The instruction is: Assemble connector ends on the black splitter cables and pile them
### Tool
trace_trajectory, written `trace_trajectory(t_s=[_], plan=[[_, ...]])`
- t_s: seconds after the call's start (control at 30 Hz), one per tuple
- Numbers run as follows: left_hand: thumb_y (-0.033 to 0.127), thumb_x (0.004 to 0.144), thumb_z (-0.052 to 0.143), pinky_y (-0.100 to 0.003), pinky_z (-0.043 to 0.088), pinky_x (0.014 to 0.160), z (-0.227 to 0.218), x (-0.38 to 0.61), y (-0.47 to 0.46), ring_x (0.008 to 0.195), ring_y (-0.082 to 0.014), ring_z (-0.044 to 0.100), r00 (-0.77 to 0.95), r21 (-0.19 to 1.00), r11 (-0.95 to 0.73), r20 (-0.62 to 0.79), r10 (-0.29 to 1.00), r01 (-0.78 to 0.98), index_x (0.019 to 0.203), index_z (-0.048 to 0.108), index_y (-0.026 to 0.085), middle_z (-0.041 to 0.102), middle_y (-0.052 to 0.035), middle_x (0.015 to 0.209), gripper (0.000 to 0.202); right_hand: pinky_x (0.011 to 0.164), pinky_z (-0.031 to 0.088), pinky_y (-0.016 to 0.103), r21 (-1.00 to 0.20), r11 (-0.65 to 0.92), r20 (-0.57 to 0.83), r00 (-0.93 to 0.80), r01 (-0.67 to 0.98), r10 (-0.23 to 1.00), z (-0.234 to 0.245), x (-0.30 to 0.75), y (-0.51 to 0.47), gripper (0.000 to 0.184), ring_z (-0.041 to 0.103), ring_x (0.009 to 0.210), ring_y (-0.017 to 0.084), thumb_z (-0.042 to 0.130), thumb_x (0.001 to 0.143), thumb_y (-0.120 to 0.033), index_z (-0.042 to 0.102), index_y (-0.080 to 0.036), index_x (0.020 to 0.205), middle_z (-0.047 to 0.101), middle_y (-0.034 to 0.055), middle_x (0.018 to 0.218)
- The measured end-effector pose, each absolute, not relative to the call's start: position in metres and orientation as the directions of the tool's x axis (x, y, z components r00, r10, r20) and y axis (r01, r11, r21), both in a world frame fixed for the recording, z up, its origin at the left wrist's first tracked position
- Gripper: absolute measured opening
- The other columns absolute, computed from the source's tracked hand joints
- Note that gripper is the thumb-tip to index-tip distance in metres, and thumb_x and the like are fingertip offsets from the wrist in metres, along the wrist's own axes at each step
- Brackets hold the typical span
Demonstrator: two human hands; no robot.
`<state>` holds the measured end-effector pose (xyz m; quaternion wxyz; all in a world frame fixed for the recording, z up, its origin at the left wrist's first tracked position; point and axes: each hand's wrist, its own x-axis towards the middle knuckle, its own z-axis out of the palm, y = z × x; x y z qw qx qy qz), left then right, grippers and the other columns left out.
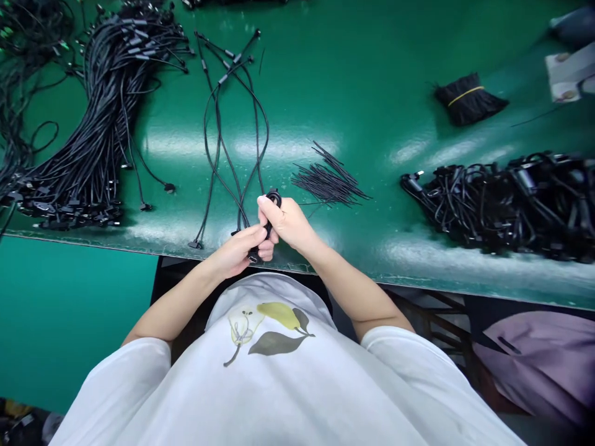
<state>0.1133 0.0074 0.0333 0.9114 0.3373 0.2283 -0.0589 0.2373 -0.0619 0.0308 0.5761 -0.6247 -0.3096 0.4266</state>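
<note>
1. Nearest, at 6 o'clock from the hands, is a white shirt [288, 384] with a printed fruit-and-leaf pattern.
2. The left hand [238, 249] is closed to a pinch, thumb and fingers on the lower part of a coiled black cable [273, 197]; a connector [253, 256] shows just below its fingers.
3. The right hand [287, 222] is curled closed around the same coil's upper part. The coil sits between both hands, over the front edge of the green table [372, 80].
4. Between 11 and 12 o'clock, loose black cables [217, 127] lie crossed, their lower ends near the hands.
5. At 2 o'clock, near the right hand, thin black strips [328, 179] lie in a loose pile.
6. At 10 o'clock, well apart, stretches a thick bundle of cables [100, 111].
7. At 3 o'clock lies a heap of coiled cables [506, 207].
8. Farther out at 2 o'clock, a yellow band [466, 95] circles a dark bundle [474, 110].
</note>
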Motion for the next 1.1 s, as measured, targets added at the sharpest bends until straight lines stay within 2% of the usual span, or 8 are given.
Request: trace_trajectory(t_s=[0.1, 0.17, 0.27, 0.37, 0.63, 0.77, 0.93, 1.1], plan=[[0.030, 0.083, 0.070, -0.019, 0.043, 0.055, 0.028, 0.117, 0.005, 0.054, -0.0069, 0.041, 0.870, 0.594, 0.781, -0.472, 0.145, 0.193, 0.076, 0.060, 0.011, 0.041, 0.0040, 0.060, 0.022, 0.059, 0.043, 0.022, -0.983, -0.155, -0.088, 0.486, 0.100, 0.869, 0.024, 0.254, -0.083, 0.032, 0.054, 0.057, 0.010, 0.051, 0.091, -0.042, 0.059, -0.017, 0.074, 0.057, -0.0014, 0.068], [0.026, 0.090, 0.062, -0.025, 0.052, 0.069, 0.025, 0.122, 0.009, 0.055, -0.0068, 0.044, 0.838, 0.551, 0.833, -0.475, 0.269, 0.045, 0.078, 0.057, 0.014, 0.043, 0.0052, 0.061, 0.018, 0.067, 0.045, 0.024, -0.949, -0.169, -0.004, 0.525, 0.267, 0.851, 0.019, 0.266, -0.106, 0.020, 0.054, 0.066, 0.010, 0.058, 0.088, -0.037, 0.062, -0.018, 0.092, 0.059, -0.0003, 0.081], [0.024, 0.098, 0.046, -0.035, 0.052, 0.092, 0.026, 0.134, 0.015, 0.060, -0.0061, 0.051, 0.787, 0.433, 0.891, -0.499, 0.363, -0.136, 0.080, 0.053, 0.016, 0.043, 0.0067, 0.062, 0.021, 0.073, 0.047, 0.028, -0.883, -0.180, 0.096, 0.541, 0.434, 0.835, 0.010, 0.270, -0.136, 0.039, 0.055, 0.076, 0.014, 0.069, 0.082, -0.041, 0.058, -0.020, 0.113, 0.057, 0.0034, 0.098], [0.024, 0.101, 0.040, -0.032, 0.051, 0.091, 0.032, 0.148, 0.012, 0.063, -0.0068, 0.056, 0.789, 0.357, 0.922, -0.520, 0.329, -0.149, 0.079, 0.052, 0.016, 0.042, 0.0064, 0.061, 0.026, 0.076, 0.049, 0.032, -0.874, -0.109, 0.150, 0.477, 0.473, 0.866, -0.001, 0.252, -0.143, 0.059, 0.057, 0.083, 0.017, 0.075, 0.076, -0.048, 0.051, -0.022, 0.124, 0.055, 0.0075, 0.111], [0.027, 0.097, 0.050, -0.029, 0.051, 0.089, 0.036, 0.156, 0.001, 0.103, -0.0157, 0.065, 0.773, 0.403, 0.905, -0.530, 0.349, -0.132, 0.078, 0.054, 0.018, 0.045, 0.0035, 0.061, 0.021, 0.072, 0.049, 0.031, -0.975, -0.067, 0.061, 0.546, 0.211, 0.835, -0.010, 0.222, -0.115, 0.039, 0.057, 0.072, 0.015, 0.071, 0.081, -0.044, 0.060, -0.024, 0.111, 0.059, 0.0041, 0.097], [0.029, 0.092, 0.057, -0.033, 0.048, 0.096, 0.037, 0.153, 0.001, 0.114, -0.0184, 0.061, 0.762, 0.464, 0.877, -0.521, 0.384, -0.124, 0.073, 0.055, 0.018, 0.064, -0.0015, 0.083, 0.023, 0.077, 0.048, 0.031, -0.998, -0.019, -0.045, 0.546, -0.052, 0.836, -0.014, 0.220, -0.109, 0.044, 0.057, 0.083, 0.017, 0.077, 0.073, -0.043, 0.064, -0.024, 0.110, 0.062, 0.0042, 0.102], [0.033, 0.093, 0.056, -0.033, 0.047, 0.099, 0.037, 0.151, -0.004, 0.119, -0.0182, 0.059, 0.765, 0.554, 0.821, -0.466, 0.444, -0.139, 0.075, 0.057, 0.018, 0.069, -0.0034, 0.102, 0.023, 0.081, 0.047, 0.029, -0.859, 0.097, -0.211, 0.519, -0.503, 0.828, -0.014, 0.209, -0.101, 0.045, 0.055, 0.080, 0.014, 0.084, 0.059, -0.043, 0.066, -0.022, 0.094, 0.064, -0.0006, 0.090], [0.036, 0.091, 0.059, -0.034, 0.048, 0.097, 0.036, 0.148, -0.009, 0.113, -0.0194, 0.062, 0.772, 0.589, 0.784, -0.402, 0.493, -0.194, 0.076, 0.055, 0.019, 0.066, -0.0011, 0.086, 0.023, 0.081, 0.046, 0.026, -0.778, 0.130, -0.232, 0.473, -0.615, 0.850, -0.002, 0.208, -0.097, 0.046, 0.053, 0.078, 0.012, 0.089, 0.050, -0.036, 0.063, -0.021, 0.085, 0.061, -0.0023, 0.086]])
